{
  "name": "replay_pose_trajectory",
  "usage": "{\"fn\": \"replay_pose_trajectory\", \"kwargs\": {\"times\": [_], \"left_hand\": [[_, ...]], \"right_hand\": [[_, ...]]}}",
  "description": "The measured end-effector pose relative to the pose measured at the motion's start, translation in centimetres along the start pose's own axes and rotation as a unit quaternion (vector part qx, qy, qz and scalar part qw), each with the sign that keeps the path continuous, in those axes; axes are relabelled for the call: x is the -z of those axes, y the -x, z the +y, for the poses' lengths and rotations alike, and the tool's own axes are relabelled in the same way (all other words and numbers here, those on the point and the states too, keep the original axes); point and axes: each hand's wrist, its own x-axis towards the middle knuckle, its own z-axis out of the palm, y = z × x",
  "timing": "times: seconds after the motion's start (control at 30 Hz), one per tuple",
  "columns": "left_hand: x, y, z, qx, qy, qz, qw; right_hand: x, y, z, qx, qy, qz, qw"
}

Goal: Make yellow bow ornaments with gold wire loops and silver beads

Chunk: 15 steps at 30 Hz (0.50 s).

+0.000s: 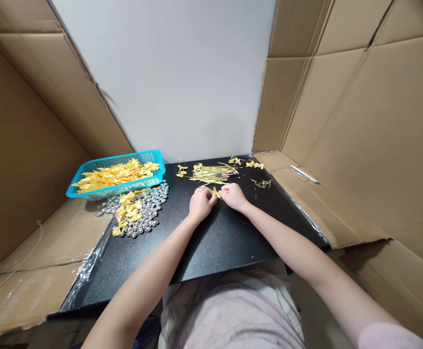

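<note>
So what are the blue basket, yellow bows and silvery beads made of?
The blue basket looks like moulded plastic, semi-gloss, with regular holes through its walls. The yellow bows seem to be satiny ribbon, given their soft sheen and folds. The silvery beads shine like metal, though metal-coated plastic could look the same.

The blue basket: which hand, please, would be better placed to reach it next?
Probably the left hand: it is nearer the blue basket than the right hand, though both hold yellow ribbon.
</note>
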Motion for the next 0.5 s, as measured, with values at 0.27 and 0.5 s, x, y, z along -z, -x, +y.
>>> {"fn": "replay_pose_trajectory", "kwargs": {"times": [0.27, 0.5], "left_hand": [[0.6, 0.4, 0.3, 0.039, 0.038, -0.015, 0.998], [1.6, -0.4, -0.1, 0.042, 0.098, -0.042, 0.993]], "right_hand": [[0.8, 0.4, -0.3, 0.019, -0.012, 0.031, 0.999], [2.7, -0.8, -0.8, 0.058, -0.057, 0.069, 0.994]]}}
